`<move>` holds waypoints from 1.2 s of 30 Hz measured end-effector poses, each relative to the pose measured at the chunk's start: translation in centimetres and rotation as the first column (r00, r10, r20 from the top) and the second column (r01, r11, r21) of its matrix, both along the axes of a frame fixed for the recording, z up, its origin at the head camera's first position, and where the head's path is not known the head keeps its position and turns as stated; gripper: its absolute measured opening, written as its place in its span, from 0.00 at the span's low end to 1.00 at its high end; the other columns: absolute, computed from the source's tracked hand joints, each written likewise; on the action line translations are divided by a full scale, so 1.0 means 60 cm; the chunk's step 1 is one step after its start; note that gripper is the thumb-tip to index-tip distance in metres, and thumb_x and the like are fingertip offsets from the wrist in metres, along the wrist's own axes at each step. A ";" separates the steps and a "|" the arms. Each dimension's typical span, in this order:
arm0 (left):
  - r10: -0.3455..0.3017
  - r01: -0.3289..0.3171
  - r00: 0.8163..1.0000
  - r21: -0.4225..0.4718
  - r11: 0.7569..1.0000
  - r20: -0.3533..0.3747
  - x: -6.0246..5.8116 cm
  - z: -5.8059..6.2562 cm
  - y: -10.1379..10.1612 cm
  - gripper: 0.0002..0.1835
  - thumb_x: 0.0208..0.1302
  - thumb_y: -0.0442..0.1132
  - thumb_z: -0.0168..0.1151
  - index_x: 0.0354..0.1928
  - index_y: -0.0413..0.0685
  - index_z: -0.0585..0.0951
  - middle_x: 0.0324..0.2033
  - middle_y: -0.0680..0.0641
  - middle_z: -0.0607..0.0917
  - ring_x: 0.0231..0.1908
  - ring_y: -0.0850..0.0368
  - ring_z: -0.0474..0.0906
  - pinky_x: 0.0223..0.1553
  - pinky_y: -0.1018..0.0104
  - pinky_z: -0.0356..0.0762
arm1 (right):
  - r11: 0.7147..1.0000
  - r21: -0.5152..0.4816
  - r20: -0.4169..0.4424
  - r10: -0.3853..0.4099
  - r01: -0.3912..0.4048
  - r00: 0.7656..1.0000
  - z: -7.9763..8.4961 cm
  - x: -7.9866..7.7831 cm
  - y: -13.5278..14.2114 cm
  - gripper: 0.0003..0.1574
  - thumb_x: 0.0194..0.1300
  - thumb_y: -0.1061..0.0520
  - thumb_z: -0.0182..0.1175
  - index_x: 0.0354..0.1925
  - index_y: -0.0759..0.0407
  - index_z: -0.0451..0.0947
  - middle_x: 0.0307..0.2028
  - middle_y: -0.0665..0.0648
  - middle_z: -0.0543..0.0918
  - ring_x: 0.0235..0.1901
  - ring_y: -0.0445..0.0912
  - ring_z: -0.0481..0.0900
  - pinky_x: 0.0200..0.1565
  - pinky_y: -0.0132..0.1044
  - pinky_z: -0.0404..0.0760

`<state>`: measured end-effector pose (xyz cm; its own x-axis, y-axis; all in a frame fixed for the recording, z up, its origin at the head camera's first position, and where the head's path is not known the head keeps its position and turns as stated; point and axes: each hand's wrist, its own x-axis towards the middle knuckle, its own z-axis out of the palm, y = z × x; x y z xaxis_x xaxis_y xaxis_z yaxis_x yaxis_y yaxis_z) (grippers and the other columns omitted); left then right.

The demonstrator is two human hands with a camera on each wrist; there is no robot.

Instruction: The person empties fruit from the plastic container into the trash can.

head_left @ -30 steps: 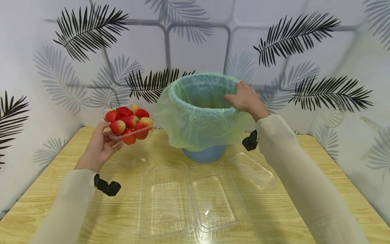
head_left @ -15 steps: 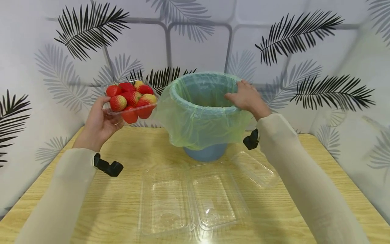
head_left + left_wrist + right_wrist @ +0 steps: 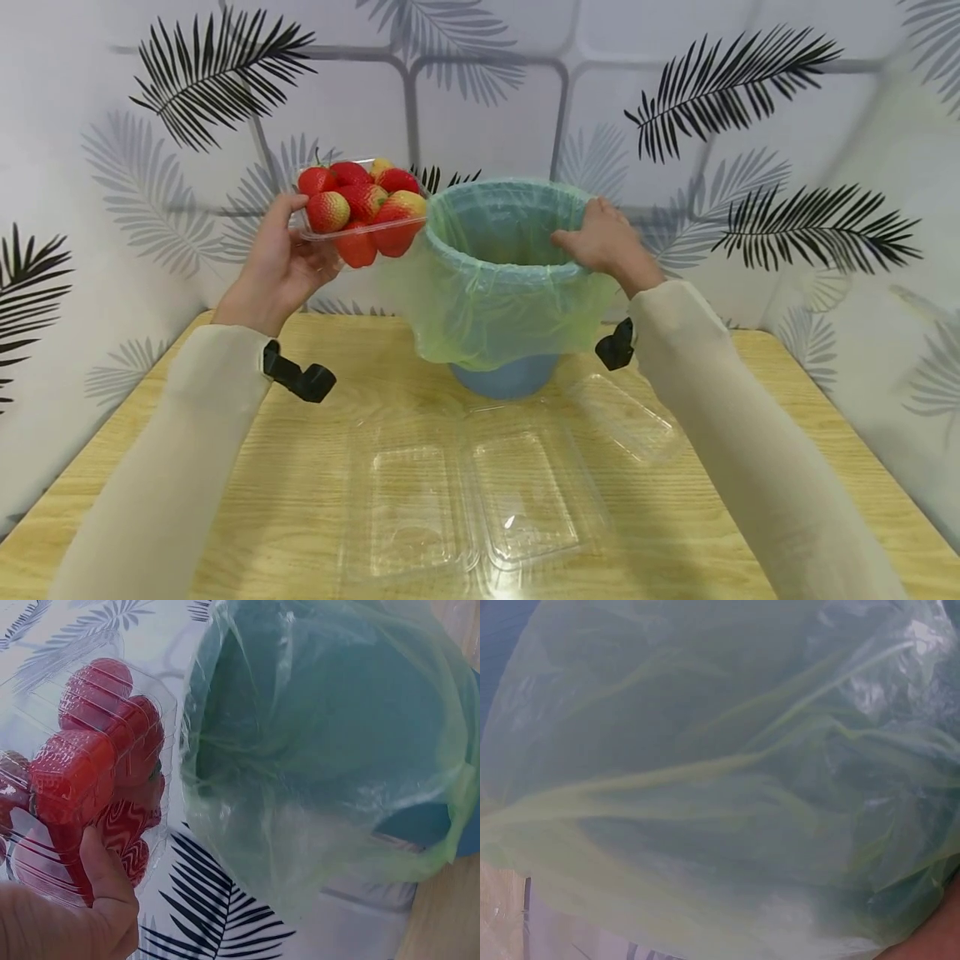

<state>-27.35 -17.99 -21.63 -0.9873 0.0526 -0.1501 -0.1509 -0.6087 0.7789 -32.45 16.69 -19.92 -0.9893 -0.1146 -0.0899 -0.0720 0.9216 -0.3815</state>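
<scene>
My left hand [image 3: 273, 267] grips the left end of a clear plastic container [image 3: 318, 236], thumb on its rim and fingers beneath. Several red strawberries [image 3: 363, 200], some with yellow patches, fill it. The container is raised off the table, just left of a blue trash bin [image 3: 502, 383]. A thin yellow-green trash bag [image 3: 517, 321] lines this bin and hangs over its outside. On the bin's right rim, my right hand [image 3: 606, 237] holds on through the bag, thumb towards the inside. The right wrist view is mostly filled by the bag [image 3: 705, 780].
Two clear plastic trays [image 3: 408, 517] lie side by side on the wooden table [image 3: 270, 517] in front of the bin. Another, smaller clear plastic piece [image 3: 630, 417] lies at the bin's right. A leaf-patterned wall covering [image 3: 480, 108] stands close behind.
My left hand has lifted the strawberry container and carried it right, up to the bin's left rim. My right hand has stayed on the rim.
</scene>
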 end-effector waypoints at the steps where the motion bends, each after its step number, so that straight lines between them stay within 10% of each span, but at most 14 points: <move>1: -0.004 0.004 1.000 0.005 1.000 -0.001 0.000 0.003 0.005 0.21 0.66 0.51 0.54 0.51 0.45 0.65 0.46 0.50 0.74 0.45 0.59 0.68 0.38 0.72 0.74 | 1.000 0.005 0.002 0.000 0.000 1.000 0.000 0.000 0.000 0.54 0.71 0.38 0.38 0.73 0.68 0.23 0.74 0.67 0.27 0.73 0.62 0.28 0.72 0.57 0.35; 7: -0.039 0.039 0.999 0.057 0.998 0.002 -0.005 0.023 0.031 0.26 0.65 0.49 0.57 0.58 0.43 0.64 0.52 0.48 0.73 0.53 0.58 0.69 0.43 0.69 0.79 | 1.000 0.021 0.007 -0.001 0.001 1.000 0.000 0.001 -0.001 0.54 0.71 0.38 0.38 0.72 0.69 0.23 0.74 0.67 0.27 0.74 0.61 0.28 0.72 0.55 0.35; 19: -0.037 0.027 0.997 -0.151 0.988 -0.063 -0.018 0.054 0.085 0.30 0.66 0.50 0.56 0.65 0.46 0.61 0.55 0.48 0.70 0.55 0.55 0.68 0.41 0.71 0.79 | 1.000 0.007 0.003 -0.008 0.008 1.000 0.000 0.005 0.000 0.54 0.71 0.38 0.38 0.73 0.68 0.24 0.74 0.65 0.28 0.74 0.61 0.29 0.72 0.55 0.36; 27: 0.004 -0.046 0.993 -0.349 0.936 -0.119 -0.029 0.063 0.124 0.15 0.65 0.51 0.56 0.46 0.50 0.72 0.37 0.50 0.77 0.37 0.56 0.72 0.36 0.71 0.77 | 1.000 0.007 0.016 -0.020 0.020 1.000 0.001 0.003 0.001 0.54 0.71 0.38 0.38 0.73 0.68 0.24 0.74 0.65 0.27 0.74 0.61 0.29 0.72 0.54 0.37; 36: 0.045 -0.089 0.993 -0.436 0.896 -0.110 -0.035 0.071 0.157 0.20 0.64 0.50 0.58 0.52 0.46 0.72 0.35 0.50 0.79 0.35 0.56 0.74 0.43 0.66 0.77 | 1.000 0.009 0.011 -0.025 0.025 1.000 0.002 0.001 0.000 0.54 0.71 0.38 0.39 0.73 0.68 0.25 0.74 0.65 0.28 0.74 0.60 0.29 0.73 0.53 0.37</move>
<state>-29.46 -8.59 -17.40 -0.9968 -0.0637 -0.0484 -0.0343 -0.2070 0.9777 -32.39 16.68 -19.81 -0.9908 -0.0892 -0.1020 -0.0449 0.9264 -0.3738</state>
